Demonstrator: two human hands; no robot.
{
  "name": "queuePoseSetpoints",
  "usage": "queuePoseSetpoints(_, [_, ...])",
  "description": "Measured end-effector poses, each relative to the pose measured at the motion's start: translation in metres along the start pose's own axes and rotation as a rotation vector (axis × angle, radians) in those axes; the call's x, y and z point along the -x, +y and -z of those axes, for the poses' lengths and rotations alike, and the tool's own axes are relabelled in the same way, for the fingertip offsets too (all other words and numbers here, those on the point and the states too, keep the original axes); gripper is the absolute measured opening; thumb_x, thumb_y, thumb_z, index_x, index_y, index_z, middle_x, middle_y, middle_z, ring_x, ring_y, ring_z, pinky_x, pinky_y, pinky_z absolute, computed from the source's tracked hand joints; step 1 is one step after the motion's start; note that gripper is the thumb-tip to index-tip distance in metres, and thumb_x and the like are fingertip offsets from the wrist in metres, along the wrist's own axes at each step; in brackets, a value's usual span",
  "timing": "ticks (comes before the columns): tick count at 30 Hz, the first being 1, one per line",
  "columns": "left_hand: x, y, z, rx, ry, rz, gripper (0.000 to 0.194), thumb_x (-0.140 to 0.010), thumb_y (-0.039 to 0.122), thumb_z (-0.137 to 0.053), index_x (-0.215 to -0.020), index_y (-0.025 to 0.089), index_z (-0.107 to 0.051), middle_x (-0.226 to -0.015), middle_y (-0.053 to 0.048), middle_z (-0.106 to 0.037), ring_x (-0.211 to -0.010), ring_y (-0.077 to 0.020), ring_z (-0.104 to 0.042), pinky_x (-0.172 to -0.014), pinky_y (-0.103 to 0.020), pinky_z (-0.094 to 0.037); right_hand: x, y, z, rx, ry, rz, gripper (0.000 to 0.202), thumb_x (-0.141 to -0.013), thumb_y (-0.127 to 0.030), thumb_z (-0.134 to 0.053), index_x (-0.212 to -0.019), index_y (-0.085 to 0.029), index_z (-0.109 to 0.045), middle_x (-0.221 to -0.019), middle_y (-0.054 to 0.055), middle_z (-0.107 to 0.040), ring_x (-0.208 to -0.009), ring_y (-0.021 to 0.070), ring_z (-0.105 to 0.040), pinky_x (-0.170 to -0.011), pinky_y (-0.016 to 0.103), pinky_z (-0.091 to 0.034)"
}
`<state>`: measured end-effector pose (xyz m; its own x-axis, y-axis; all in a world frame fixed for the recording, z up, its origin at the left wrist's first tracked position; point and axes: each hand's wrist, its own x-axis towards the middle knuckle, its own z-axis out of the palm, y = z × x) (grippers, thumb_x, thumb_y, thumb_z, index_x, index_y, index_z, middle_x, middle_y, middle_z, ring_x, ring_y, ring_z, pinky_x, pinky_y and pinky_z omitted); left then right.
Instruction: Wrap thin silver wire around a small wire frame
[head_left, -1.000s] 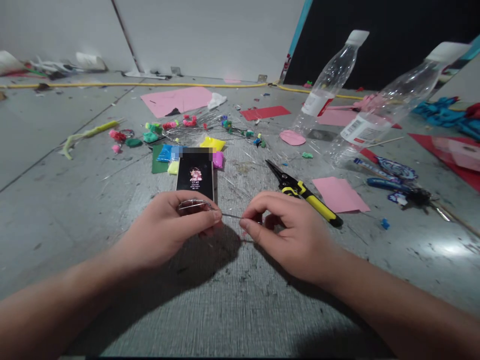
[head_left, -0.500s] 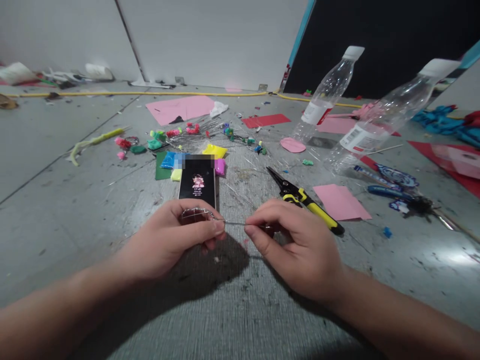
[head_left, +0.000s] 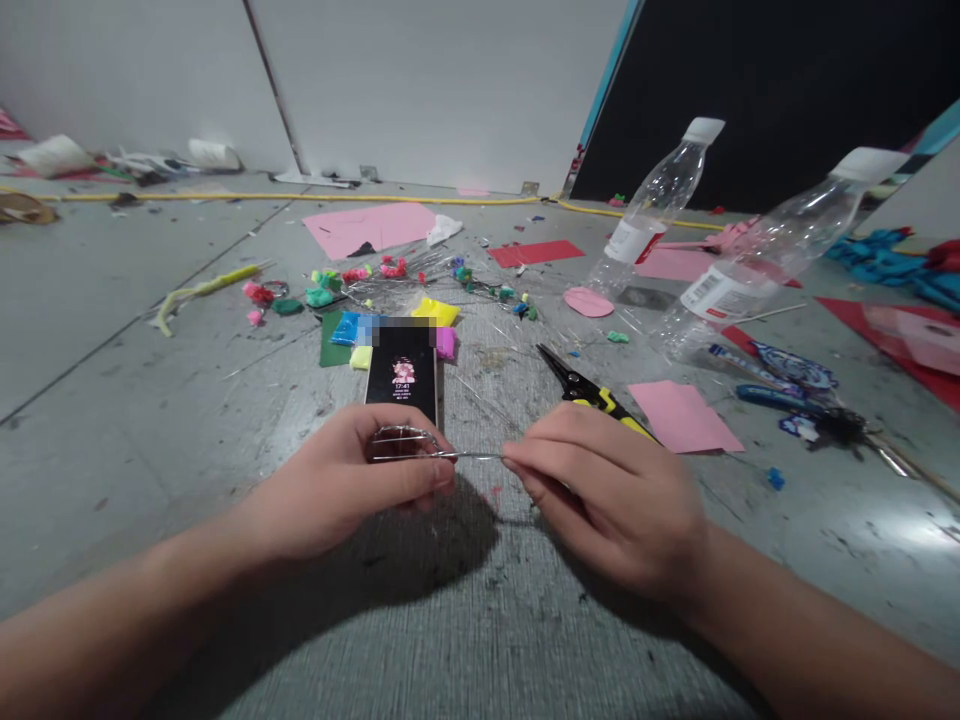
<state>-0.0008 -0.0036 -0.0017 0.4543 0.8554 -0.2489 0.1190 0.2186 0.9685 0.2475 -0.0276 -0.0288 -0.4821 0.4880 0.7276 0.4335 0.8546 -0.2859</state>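
Note:
Thin silvery wire (head_left: 476, 455) stretches between my two hands, low over the grey floor. My left hand (head_left: 375, 470) is closed, thumb and forefinger pinching the wire, with a bent wire loop (head_left: 405, 434) curving up inside the fingers. My right hand (head_left: 607, 495) pinches the other end of the wire between thumb and fingertips; its palm side is hidden. A phone (head_left: 403, 372) with a lit lock screen lies just beyond my left hand. Black-and-yellow pliers (head_left: 581, 385) rest behind my right hand, which covers part of their handles.
Two clear plastic bottles (head_left: 634, 240) stand at the right. Colourful clay packets (head_left: 435, 312) surround the phone's top. Small clay flowers (head_left: 322, 288), a pink sheet (head_left: 371, 230), a pink paper square (head_left: 684, 417) and keys with charms (head_left: 795, 365) lie about. A yellow cable (head_left: 420, 200) runs along the wall.
My right hand has turned over slightly, fingers closing more together, and moved a little right. More straight wire shows at my left hand. The whole view has shifted slightly.

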Motion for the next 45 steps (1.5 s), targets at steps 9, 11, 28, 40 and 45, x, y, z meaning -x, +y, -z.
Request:
queuePoseSetpoints(9, [-0.001,0.002,0.001,0.361,-0.109,0.17,0.01,-0.074,0.024,-0.091,-0.074,0.018,-0.082,-0.068,-0.002,-0.077,-0.054,-0.0075,-0.063,-0.047,-0.011,-0.048,-0.001,0.001,0.007,0.083,-0.075,0.156,0.021,-0.104,-0.004,-0.052,-0.117,-0.011,-0.067,-0.092,0.012,-0.073,-0.083,0.0234,-0.064,-0.072,0.039,-0.058])
queuePoseSetpoints(11, [-0.001,0.003,0.001,0.369,-0.11,0.175,0.011,-0.073,0.024,-0.09,-0.074,0.017,-0.083,-0.067,-0.002,-0.076,-0.054,-0.0073,-0.062,-0.045,-0.011,-0.046,-0.003,0.0,0.01,0.102,-0.113,0.184,0.023,-0.108,-0.007,-0.046,-0.117,-0.011,-0.067,-0.089,0.011,-0.073,-0.081,0.0236,-0.064,-0.07,0.038,-0.057])
queuePoseSetpoints(28, [0.004,0.005,-0.005,-0.156,0.052,-0.094,0.004,-0.074,0.016,-0.081,-0.075,0.019,-0.079,-0.056,0.007,-0.066,-0.052,-0.0056,-0.054,-0.048,-0.012,-0.039,0.003,0.0,0.002,0.108,-0.063,0.159,0.02,-0.097,0.001,-0.058,-0.11,-0.005,-0.071,-0.092,0.013,-0.072,-0.084,0.0235,-0.061,-0.076,0.038,-0.057])
queuePoseSetpoints(40, [0.009,0.005,-0.006,-0.182,0.097,-0.251,0.002,-0.075,0.018,-0.08,-0.073,0.019,-0.079,-0.06,0.001,-0.069,-0.052,-0.0102,-0.058,-0.047,-0.016,-0.047,-0.002,-0.014,0.005,0.069,-0.03,0.074,0.018,-0.098,0.001,-0.062,-0.101,-0.015,-0.069,-0.083,0.006,-0.072,-0.075,0.0182,-0.064,-0.065,0.032,-0.055])
queuePoseSetpoints(45, [0.009,0.003,-0.005,-0.015,0.035,-0.195,0.011,-0.07,0.009,-0.084,-0.072,0.019,-0.079,-0.059,0.003,-0.07,-0.051,-0.0067,-0.058,-0.047,-0.011,-0.045,0.0,-0.016,0.006,0.021,-0.022,0.061,0.017,-0.097,0.002,-0.063,-0.101,-0.012,-0.07,-0.083,0.006,-0.072,-0.076,0.0168,-0.064,-0.066,0.031,-0.055])
